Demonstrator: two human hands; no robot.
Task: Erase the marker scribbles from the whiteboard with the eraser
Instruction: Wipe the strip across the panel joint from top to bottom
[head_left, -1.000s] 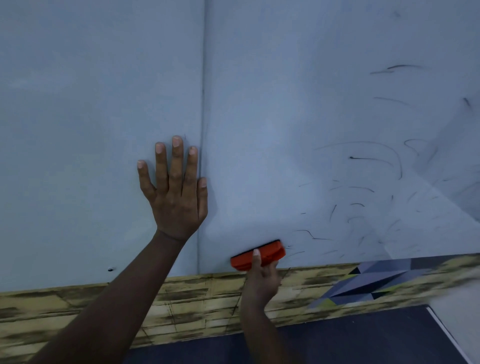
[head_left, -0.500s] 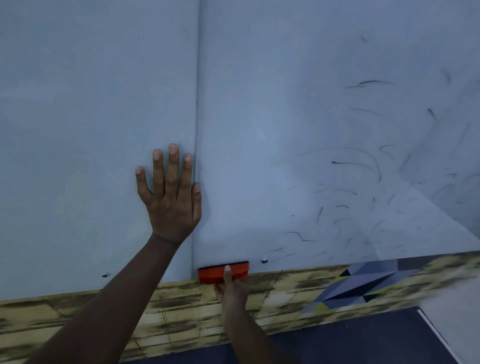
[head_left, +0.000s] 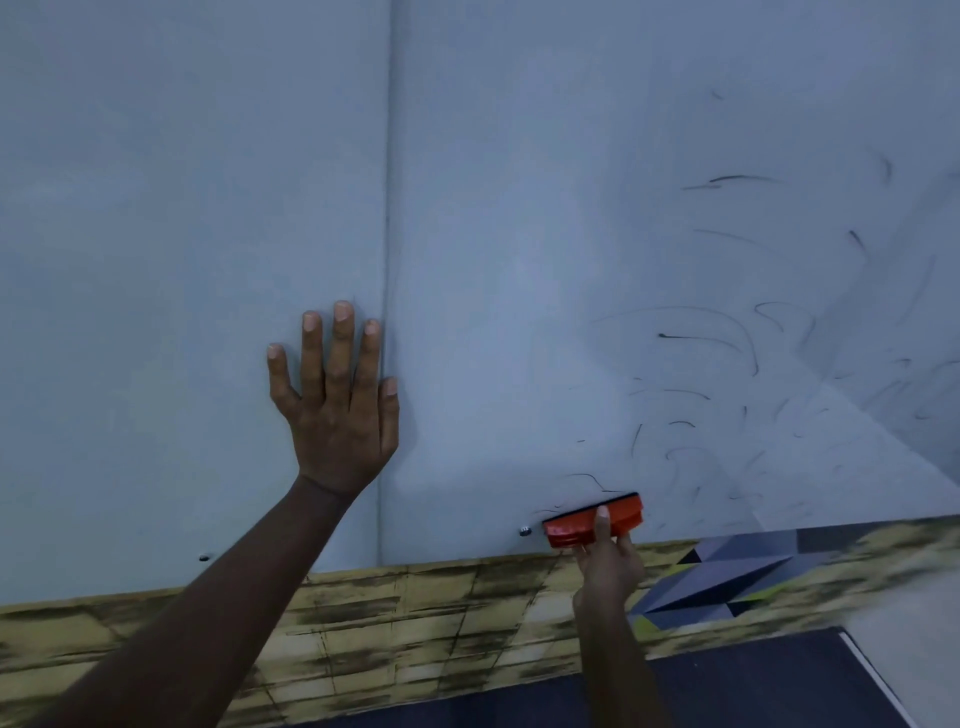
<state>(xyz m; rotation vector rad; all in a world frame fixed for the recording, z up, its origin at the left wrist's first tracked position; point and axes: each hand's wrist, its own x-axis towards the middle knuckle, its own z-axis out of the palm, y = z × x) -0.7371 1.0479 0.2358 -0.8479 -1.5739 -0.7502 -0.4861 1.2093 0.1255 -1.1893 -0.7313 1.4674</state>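
Note:
The whiteboard fills the wall ahead, with a vertical seam left of centre. Thin black marker scribbles spread over its right half. An orange eraser with a dark pad lies against the board's lower edge, tilted up to the right, just under a curved stroke. My right hand grips the eraser from below, a finger across its back. My left hand presses flat on the board with fingers straight, just left of the seam.
Below the board runs a yellow, brick-patterned wall strip with a grey geometric patch at the right. A dark floor lies beneath. Small screws sit near the board's bottom edge.
My right hand has swept the eraser from beside the seam back to the right along the board's bottom edge. The left hand has stayed flat in place.

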